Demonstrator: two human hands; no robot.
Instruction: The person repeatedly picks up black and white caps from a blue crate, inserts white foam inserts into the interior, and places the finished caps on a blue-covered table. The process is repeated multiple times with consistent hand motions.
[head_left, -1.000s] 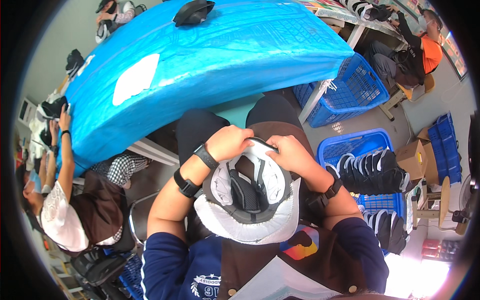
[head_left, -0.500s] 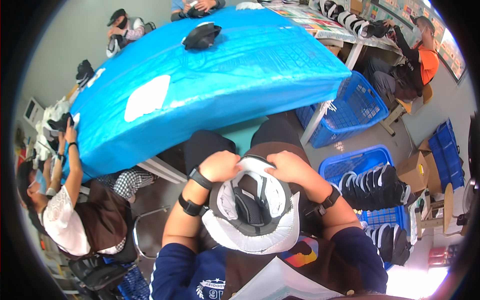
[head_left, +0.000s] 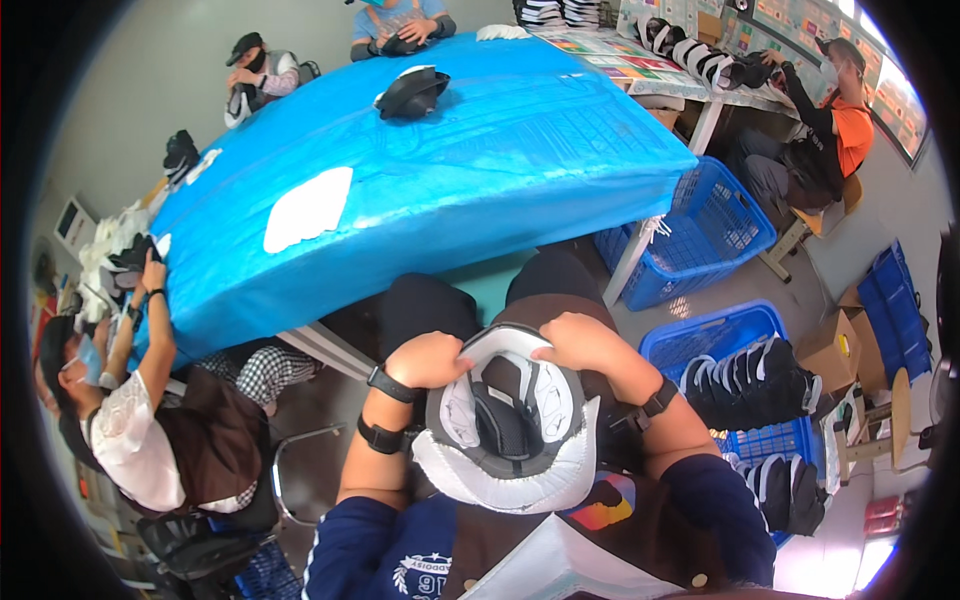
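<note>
On my lap sits a bowl-shaped padded helmet liner (head_left: 505, 490), with a grey rim, white side pads and a black mesh pad inside. A quilted white flap runs along its near edge. My left hand (head_left: 428, 360) is closed on the left of its far rim, thumb toward the inside. Over on the right of the same rim, my right hand (head_left: 578, 343) pinches the edge with its thumb and fingers. The liner's opening faces up; its underside is hidden.
Ahead stands a table with a blue cover (head_left: 430, 190), holding a white cloth piece (head_left: 308, 208) and a black liner (head_left: 412, 94). At right are a blue basket (head_left: 715, 230) and another holding several black-and-white liners (head_left: 750, 378). A co-worker (head_left: 165, 430) sits close at left; others work farther off.
My left hand has come slightly nearer to me along the far rim, and the liner's opening shows wider. The whole view has shifted a little; both hands keep their hold.
</note>
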